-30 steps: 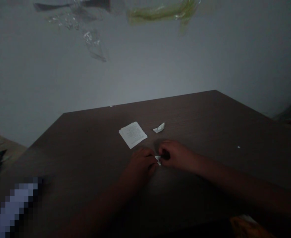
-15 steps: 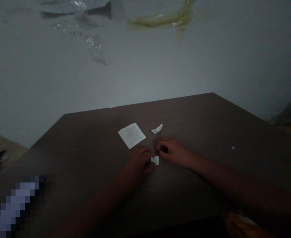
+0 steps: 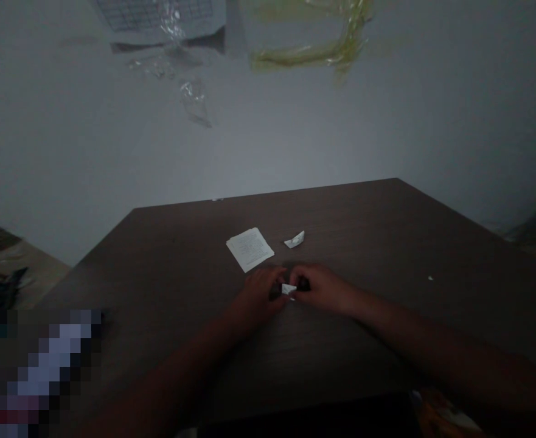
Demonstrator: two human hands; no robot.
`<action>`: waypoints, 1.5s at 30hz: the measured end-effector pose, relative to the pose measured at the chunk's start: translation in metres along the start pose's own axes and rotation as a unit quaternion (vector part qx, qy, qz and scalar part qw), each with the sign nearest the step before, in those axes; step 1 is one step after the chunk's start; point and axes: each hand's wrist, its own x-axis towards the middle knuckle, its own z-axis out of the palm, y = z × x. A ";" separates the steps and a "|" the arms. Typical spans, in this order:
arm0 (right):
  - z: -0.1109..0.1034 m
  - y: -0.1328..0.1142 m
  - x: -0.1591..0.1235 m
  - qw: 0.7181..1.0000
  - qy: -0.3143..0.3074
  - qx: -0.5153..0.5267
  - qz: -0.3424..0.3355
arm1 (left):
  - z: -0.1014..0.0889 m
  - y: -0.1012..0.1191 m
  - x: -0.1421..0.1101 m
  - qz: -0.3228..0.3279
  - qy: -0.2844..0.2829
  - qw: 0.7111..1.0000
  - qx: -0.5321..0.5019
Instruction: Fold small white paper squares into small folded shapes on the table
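Between my two hands is a small folded piece of paper (image 3: 288,289), pale with faint print. My left hand (image 3: 262,293) pinches its left side, fingers curled. From the other side, the fingertips of my right hand (image 3: 319,288) close on its right edge. Just beyond the left hand lies a stack of square printed paper sheets (image 3: 250,249). A small folded paper boat (image 3: 294,239) rests on the table past the right hand.
The dark brown table (image 3: 363,225) reaches back to a pale wall (image 3: 272,134) with tape and plastic scraps on it. A tiny white paper scrap (image 3: 430,278) lies at the right. A pixelated patch (image 3: 48,365) covers something at lower left.
My right hand has come down onto the paper, which both hands now hold. The paper looked like a flat square before and now shows a more triangular face. The view has shifted slightly.
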 end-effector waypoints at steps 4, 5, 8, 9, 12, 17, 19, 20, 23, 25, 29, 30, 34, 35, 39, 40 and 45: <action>-0.003 -0.005 0.001 0.996 0.010 0.079 0.039 | -0.008 0.004 0.001 -0.010 -0.008 0.999 -0.040; -0.004 -0.006 0.002 0.994 0.021 0.096 0.050 | -0.010 0.004 0.002 -0.011 -0.013 0.999 -0.050; -0.006 -0.007 0.004 0.987 0.037 0.135 0.072 | -0.014 0.003 0.006 -0.016 -0.011 0.998 -0.059; -0.006 -0.007 0.005 0.986 0.038 0.144 0.069 | -0.015 0.003 0.006 -0.015 -0.009 0.998 -0.059; -0.005 -0.006 0.005 0.987 0.031 0.151 0.040 | -0.015 0.005 0.005 0.002 -0.009 0.998 -0.058; -0.002 -0.005 0.002 0.989 0.015 0.146 0.001 | -0.012 0.006 0.000 0.064 -0.018 0.997 -0.051; -0.002 -0.004 0.001 0.989 0.010 0.144 -0.007 | -0.011 0.005 0.000 0.075 -0.018 0.995 -0.060; -0.002 -0.004 0.001 0.990 0.004 0.142 -0.009 | -0.011 0.005 0.000 0.081 -0.018 0.994 -0.072; -0.003 -0.004 0.000 0.990 -0.022 0.138 -0.021 | -0.013 0.006 0.001 0.102 -0.029 0.986 -0.129; -0.003 -0.004 -0.001 0.990 -0.035 0.135 -0.036 | -0.016 0.009 0.000 0.108 -0.036 0.981 -0.158; -0.003 -0.005 -0.004 0.988 -0.055 0.132 -0.059 | -0.020 0.014 -0.002 0.110 -0.058 0.976 -0.179; -0.003 -0.005 -0.004 0.987 -0.063 0.125 -0.072 | -0.021 0.015 -0.003 0.115 -0.064 0.975 -0.181; -0.006 -0.007 -0.007 0.984 -0.092 0.091 -0.126 | -0.022 0.014 -0.003 0.138 -0.080 0.972 -0.175; -0.007 -0.007 -0.007 0.983 -0.094 0.087 -0.132 | -0.022 0.014 -0.003 0.143 -0.082 0.971 -0.175; -0.005 -0.008 -0.009 0.985 -0.068 0.087 -0.131 | -0.022 0.015 -0.002 0.158 -0.061 0.967 -0.190; -0.003 -0.008 -0.009 0.986 -0.056 0.089 -0.129 | -0.022 0.016 -0.002 0.159 -0.053 0.967 -0.193; 0.003 -0.008 -0.010 0.988 -0.022 0.098 -0.119 | -0.024 0.021 -0.004 0.154 -0.030 0.969 -0.192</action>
